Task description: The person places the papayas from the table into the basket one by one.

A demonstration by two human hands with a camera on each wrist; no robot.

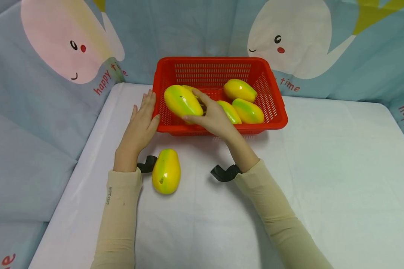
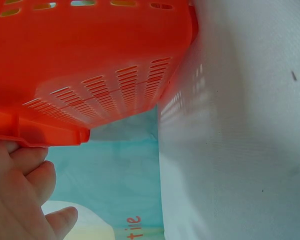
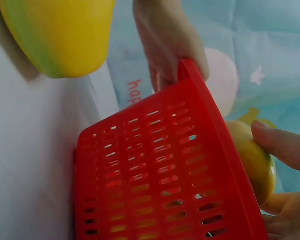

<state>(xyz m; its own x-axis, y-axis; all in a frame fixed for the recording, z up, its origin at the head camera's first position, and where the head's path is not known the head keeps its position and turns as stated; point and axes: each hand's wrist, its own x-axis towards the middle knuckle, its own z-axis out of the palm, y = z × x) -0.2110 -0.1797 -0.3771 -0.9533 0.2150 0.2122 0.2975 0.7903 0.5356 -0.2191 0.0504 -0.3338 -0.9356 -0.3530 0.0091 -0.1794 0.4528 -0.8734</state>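
My right hand [image 1: 213, 114] holds a yellow-green papaya [image 1: 181, 101] between thumb and fingers, over the left part of a red plastic basket [image 1: 219, 129]. In the right wrist view, this papaya [image 3: 255, 167] shows just beyond the basket's rim. My left hand [image 1: 140, 120] rests against the basket's left rim with its fingers extended; in the left wrist view, the left hand [image 2: 20, 190] touches the rim's underside. Inside the basket lie several papayas, one at the back right [image 1: 239, 90] and one at the front right [image 1: 248, 111]. The right hand partly covers others.
Another papaya [image 1: 166, 172] lies on the white tabletop [image 1: 323, 179], in front of the basket and beside the left wrist. Black wrist mounts [image 1: 225, 173] stick out from both wrists. A blue whale-print cloth [image 1: 195, 30] hangs behind the table and along its left.
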